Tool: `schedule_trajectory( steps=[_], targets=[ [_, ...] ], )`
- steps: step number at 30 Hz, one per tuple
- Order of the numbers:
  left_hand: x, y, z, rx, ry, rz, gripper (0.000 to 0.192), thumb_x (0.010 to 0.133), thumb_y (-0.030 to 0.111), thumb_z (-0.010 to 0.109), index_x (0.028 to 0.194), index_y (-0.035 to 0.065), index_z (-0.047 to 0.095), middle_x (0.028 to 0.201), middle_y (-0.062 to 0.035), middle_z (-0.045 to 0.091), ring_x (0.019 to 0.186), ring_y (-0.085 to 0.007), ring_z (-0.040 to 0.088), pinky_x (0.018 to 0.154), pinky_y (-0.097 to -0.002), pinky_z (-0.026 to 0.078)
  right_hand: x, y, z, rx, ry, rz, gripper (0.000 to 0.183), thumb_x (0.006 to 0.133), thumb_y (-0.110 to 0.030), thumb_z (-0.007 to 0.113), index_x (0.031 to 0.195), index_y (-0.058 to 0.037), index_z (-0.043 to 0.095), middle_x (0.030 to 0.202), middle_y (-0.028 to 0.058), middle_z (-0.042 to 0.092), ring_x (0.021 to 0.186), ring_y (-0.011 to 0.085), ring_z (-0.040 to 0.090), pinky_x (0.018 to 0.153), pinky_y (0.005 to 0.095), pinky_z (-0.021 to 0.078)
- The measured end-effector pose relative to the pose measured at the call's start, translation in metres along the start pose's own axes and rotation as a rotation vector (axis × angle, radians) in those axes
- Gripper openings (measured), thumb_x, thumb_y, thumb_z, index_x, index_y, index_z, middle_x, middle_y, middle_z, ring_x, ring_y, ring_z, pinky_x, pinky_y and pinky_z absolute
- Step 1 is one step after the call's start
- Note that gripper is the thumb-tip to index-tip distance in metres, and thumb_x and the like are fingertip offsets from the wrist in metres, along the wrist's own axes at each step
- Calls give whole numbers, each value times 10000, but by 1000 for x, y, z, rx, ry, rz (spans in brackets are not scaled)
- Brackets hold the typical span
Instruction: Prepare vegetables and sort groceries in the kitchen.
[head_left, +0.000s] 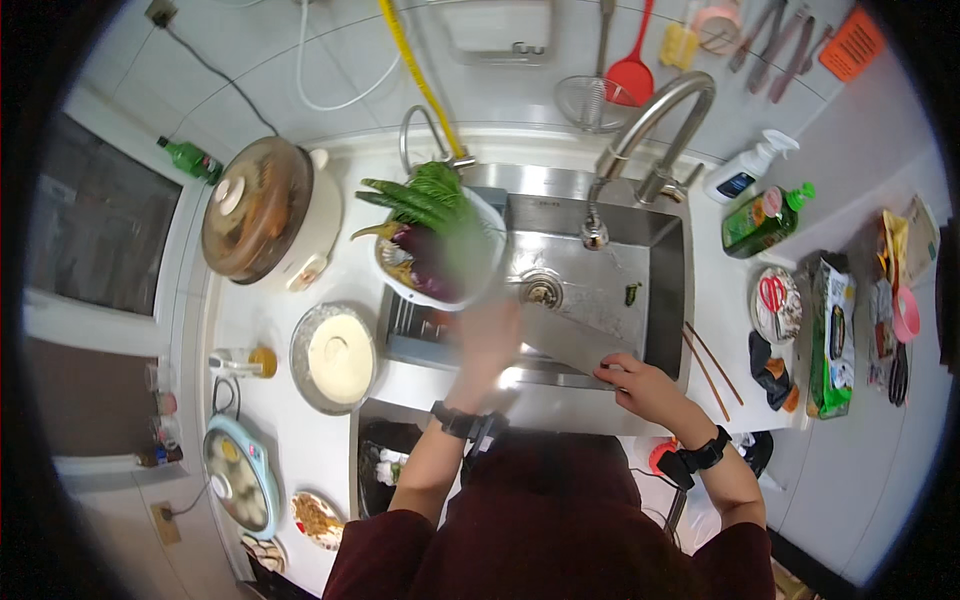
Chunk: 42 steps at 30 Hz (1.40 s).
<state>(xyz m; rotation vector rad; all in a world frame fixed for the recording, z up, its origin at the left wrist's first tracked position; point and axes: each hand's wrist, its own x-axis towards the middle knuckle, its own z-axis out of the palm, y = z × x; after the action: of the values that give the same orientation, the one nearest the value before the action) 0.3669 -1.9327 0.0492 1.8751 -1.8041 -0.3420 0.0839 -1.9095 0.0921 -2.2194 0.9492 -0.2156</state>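
Note:
My right hand (637, 386) grips the near right corner of a flat grey metal sheet (574, 341), which slants over the front of the stainless-steel sink (577, 259). My left hand (487, 326) is motion-blurred at the sink's left side, just below a white basin (491, 217). A pale green blur hangs above that hand, and whether the fingers hold it cannot be made out. In the basin lie green cucumbers (405, 204), leafy greens (439, 180) and a purple eggplant (420, 251). A small green scrap (633, 293) rests on the sink floor.
A steel faucet (664, 112) arches over the sink. Leftward stand a bowl of pale batter (341, 360), a lidded pot (259, 214) and a blue-rimmed cooker (244, 480). On the right are wooden chopsticks (712, 371), a dish soap bottle (765, 221) and a plate with red scissors (776, 304).

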Motion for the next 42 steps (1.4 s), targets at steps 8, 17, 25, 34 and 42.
schedule_trajectory(
  steps=[8,17,25,34,42],
  targets=[
    [-40,-36,-78,-92,151,-131,198,835,145,596,983,17,629,931,-164,646,871,-329,607,772,-389,465,95,-38,52,19,-146,-256,345,795,-52,524,1132,-121,552,1132,84,511,923,308,584,757,405,501],
    [-59,-101,-59,-107,152,-248,240,898,185,528,1049,21,617,988,-166,653,840,-333,620,800,-381,467,172,-59,130,-198,-31,-279,231,818,-75,493,1027,-70,589,1023,131,514,859,322,593,718,400,506],
    [1,-33,-23,-323,-101,39,244,918,188,494,1046,27,624,1030,-186,632,914,-343,612,789,-361,476,186,2,176,-189,196,-334,293,763,-209,625,1011,-53,619,1058,131,561,976,308,553,806,390,480],
    [84,56,90,-668,-711,213,331,954,209,449,1231,29,468,998,-52,605,828,-149,565,680,-277,461,30,60,21,-24,399,103,260,805,-194,584,1032,-70,610,967,141,614,906,338,577,779,428,467],
    [107,78,140,-605,-637,34,249,947,204,457,1142,69,535,961,-22,604,861,-134,577,749,-268,472,-34,149,-45,19,470,421,245,836,-164,554,1044,-41,593,964,168,611,916,365,569,804,437,458]
  ],
)
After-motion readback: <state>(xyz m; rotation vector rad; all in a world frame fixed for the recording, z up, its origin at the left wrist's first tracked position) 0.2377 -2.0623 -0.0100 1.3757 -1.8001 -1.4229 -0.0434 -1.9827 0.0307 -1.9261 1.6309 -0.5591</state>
